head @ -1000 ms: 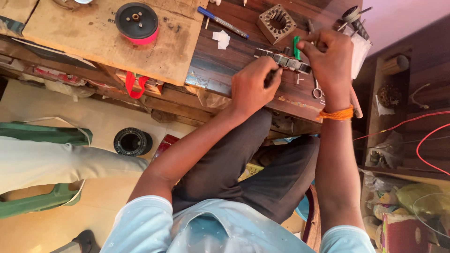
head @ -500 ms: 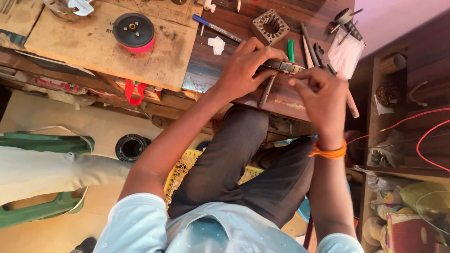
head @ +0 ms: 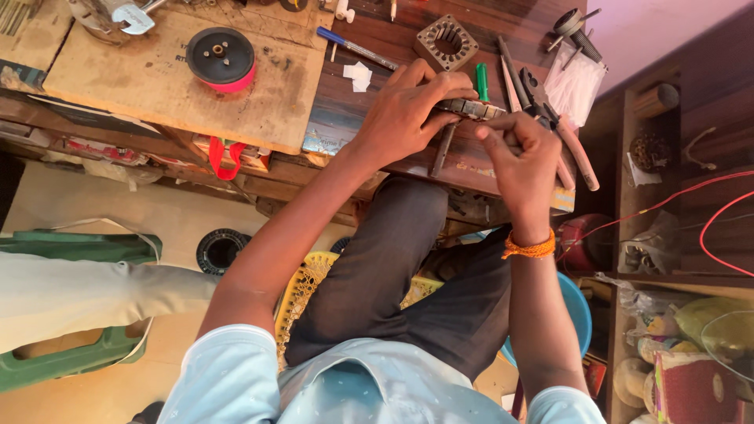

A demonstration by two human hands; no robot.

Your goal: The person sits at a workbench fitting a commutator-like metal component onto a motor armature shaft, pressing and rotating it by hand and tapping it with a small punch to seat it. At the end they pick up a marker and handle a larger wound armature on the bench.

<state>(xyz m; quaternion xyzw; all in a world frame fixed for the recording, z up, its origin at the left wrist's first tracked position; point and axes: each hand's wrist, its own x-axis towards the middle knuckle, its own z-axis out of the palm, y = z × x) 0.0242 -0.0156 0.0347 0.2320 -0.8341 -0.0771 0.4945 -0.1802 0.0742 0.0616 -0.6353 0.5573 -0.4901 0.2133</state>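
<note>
My left hand (head: 404, 114) grips a small grey metal part (head: 471, 108) at the front edge of the dark wooden workbench (head: 369, 118). A thin brown rod-like tool (head: 441, 149) sticks down from under this hand. My right hand (head: 518, 153), with an orange thread band on the wrist, pinches the other end of the same metal part. A green stick-shaped item (head: 481, 81) lies just beyond the part. Pliers with reddish handles (head: 561, 129) lie right of my right hand.
On the bench are a square metal stator core (head: 446, 43), a blue pen (head: 357, 49), white scraps (head: 359, 73), a clear plastic bag (head: 577, 78) and a black-and-red wheel (head: 221, 57) on a plywood board. Another person's leg (head: 86, 286) is at left. Red wires (head: 691, 204) run across shelves at right.
My right hand has come down off the bench top to the front edge and now pinches the metal part together with my left hand. The rod-like tool now hangs below my left hand.
</note>
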